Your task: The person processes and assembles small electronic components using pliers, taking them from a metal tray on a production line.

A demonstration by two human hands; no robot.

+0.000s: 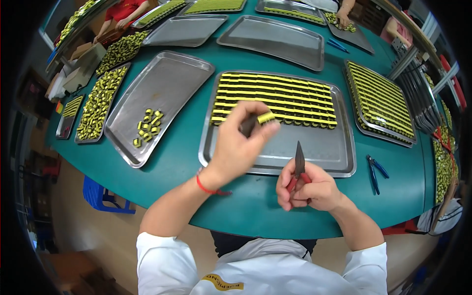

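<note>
Between the thumb and fingers of my left hand is a small yellow-and-black component, held above the front rows of a metal tray. My right hand is closed round red-handled needle-nose pliers, whose dark jaws point away from me and look shut. The tray lies in front of me, its far half filled with yellow-and-black components in straight rows. Its near half shows bare metal. My left hand hides part of the rows and the tray's left side.
A tray at the left holds several loose components. Farther left is a tray heaped with components. Stacked full trays stand at the right, near blue-handled cutters. Another person's hand works at the far right.
</note>
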